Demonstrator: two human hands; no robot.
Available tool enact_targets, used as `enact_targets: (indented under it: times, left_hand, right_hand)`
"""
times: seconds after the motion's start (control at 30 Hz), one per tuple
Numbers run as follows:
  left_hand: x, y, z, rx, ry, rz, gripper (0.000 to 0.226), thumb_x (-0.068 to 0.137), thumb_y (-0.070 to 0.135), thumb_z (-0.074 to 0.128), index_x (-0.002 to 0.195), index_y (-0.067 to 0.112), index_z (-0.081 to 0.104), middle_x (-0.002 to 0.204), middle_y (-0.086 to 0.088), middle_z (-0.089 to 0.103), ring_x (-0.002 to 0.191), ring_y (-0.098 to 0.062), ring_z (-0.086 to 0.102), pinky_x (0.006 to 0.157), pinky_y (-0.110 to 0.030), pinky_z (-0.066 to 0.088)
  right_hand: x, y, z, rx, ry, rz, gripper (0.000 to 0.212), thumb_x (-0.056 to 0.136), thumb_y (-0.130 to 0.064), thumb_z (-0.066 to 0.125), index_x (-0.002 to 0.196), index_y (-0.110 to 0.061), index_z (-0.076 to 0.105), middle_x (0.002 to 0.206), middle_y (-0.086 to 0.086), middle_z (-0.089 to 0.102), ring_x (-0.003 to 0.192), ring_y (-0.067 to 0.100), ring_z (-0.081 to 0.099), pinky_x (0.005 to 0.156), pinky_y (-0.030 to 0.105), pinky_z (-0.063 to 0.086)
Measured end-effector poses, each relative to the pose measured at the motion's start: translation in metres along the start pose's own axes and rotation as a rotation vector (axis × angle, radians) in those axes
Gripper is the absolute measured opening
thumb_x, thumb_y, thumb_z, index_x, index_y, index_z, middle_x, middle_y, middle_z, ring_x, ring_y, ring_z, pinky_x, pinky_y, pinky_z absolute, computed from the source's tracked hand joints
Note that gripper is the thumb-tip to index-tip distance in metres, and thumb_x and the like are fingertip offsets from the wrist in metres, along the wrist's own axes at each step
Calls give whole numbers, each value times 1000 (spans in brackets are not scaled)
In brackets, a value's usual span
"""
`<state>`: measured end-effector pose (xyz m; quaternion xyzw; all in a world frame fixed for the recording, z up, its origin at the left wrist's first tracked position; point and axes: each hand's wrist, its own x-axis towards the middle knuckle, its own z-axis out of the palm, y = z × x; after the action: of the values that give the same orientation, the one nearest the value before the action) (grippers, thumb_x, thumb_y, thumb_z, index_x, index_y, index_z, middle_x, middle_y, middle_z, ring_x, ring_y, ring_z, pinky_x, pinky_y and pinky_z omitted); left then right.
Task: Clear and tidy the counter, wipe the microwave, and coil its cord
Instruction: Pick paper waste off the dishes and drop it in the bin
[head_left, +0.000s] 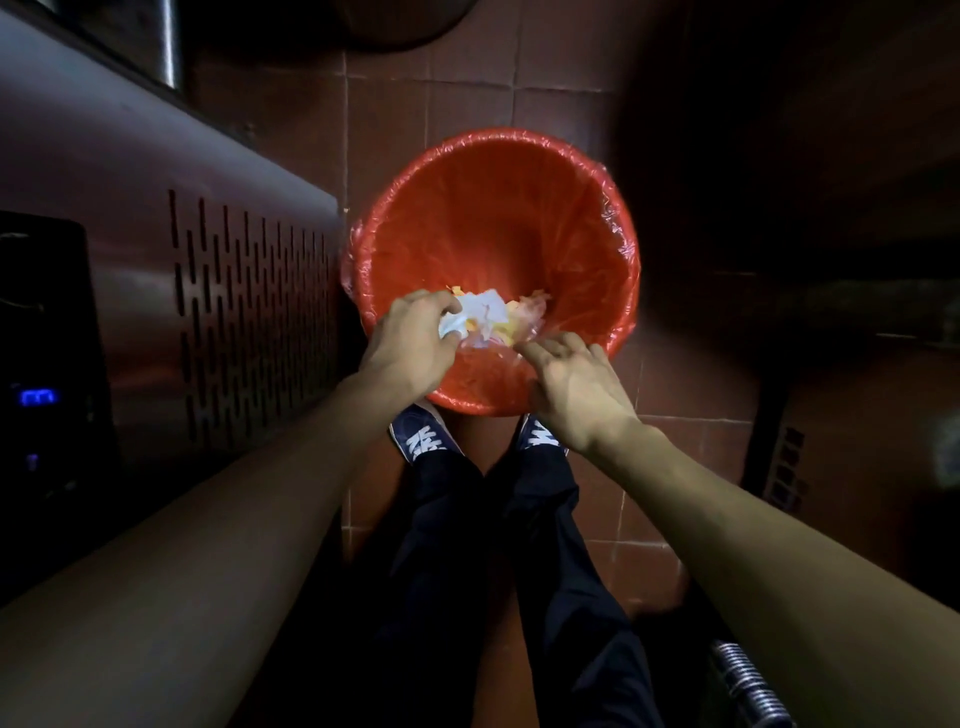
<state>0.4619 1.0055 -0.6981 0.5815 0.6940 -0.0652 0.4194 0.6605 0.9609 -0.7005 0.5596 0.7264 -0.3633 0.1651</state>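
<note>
Our hands over the red bin

At frame centre our left hand (410, 340) pinches crumpled white paper (480, 312) above the lined bin (498, 208); right hand (571, 384) fingers hang loosely spread; the clear scrap beneath is hard to identify.

We see a reddish-brown tiled floor (467, 104). On it stands a red bin (493, 208) lined with clear plastic, and just beside its near rim, our two navy shoes (423, 436).
</note>
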Motion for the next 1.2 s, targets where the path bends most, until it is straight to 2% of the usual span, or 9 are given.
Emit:
enact_targets:
  times: [0.17,0.33,0.5,0.63,0.77,0.97,1.07,1.2]
  left_hand:
    - [-14,4,-12,112,7,-46,30,93,26,61,123,27,64,127,1,61,110,-27,61,95,-38,50]
    - [-44,17,-34,163,-38,-32,34,95,33,55,128,26,60,129,0,61,112,-29,60,97,-43,49]
    - [-89,44,-74,192,-48,23,41,98,34,49,138,26,53,136,-3,57,122,-30,54,105,-44,43]
    - [-143,73,-126,201,-71,91,45,97,35,49,141,27,49,139,-4,56,124,-31,53,104,-44,43]
    - [-201,96,-183,214,-9,150,44,97,34,50,140,27,49,138,-3,57,125,-30,53,104,-44,43]
    - [-277,117,-240,95,140,105,46,98,35,51,143,26,47,144,1,52,131,-25,48,108,-44,42]
    - [-309,126,-253,-22,223,80,46,99,34,53,143,24,48,143,2,53,131,-22,49,108,-41,42]
    - [-347,137,-266,-109,360,38,43,100,28,54,141,18,50,141,-3,54,131,-25,46,110,-37,36]
  right_hand:
    - [-11,-2,-5,-10,-49,27,52,92,-22,54,143,-21,45,139,5,55,130,28,40,102,43,32]
    - [-35,-11,-30,102,-30,121,51,93,-22,55,143,-22,47,138,7,56,128,30,45,103,42,34]
    - [-72,-33,-80,120,34,152,49,93,-22,55,141,-22,50,140,5,56,129,30,47,103,42,36]
    - [-112,-64,-137,60,88,134,50,90,-22,53,140,-20,51,148,4,49,127,33,49,99,45,41]
    - [-156,-104,-199,51,171,107,49,89,-22,55,138,-17,53,144,5,53,126,34,51,97,47,45]
    - [-215,-147,-255,119,296,10,42,90,-23,59,131,-16,59,138,4,58,124,32,53,98,46,47]
    - [-235,-159,-274,30,318,-59,42,92,-28,60,133,-23,58,146,0,50,132,27,47,103,47,38]
    - [-246,-166,-307,-86,349,-217,40,90,-28,62,130,-25,59,144,1,52,130,30,48,101,49,39]
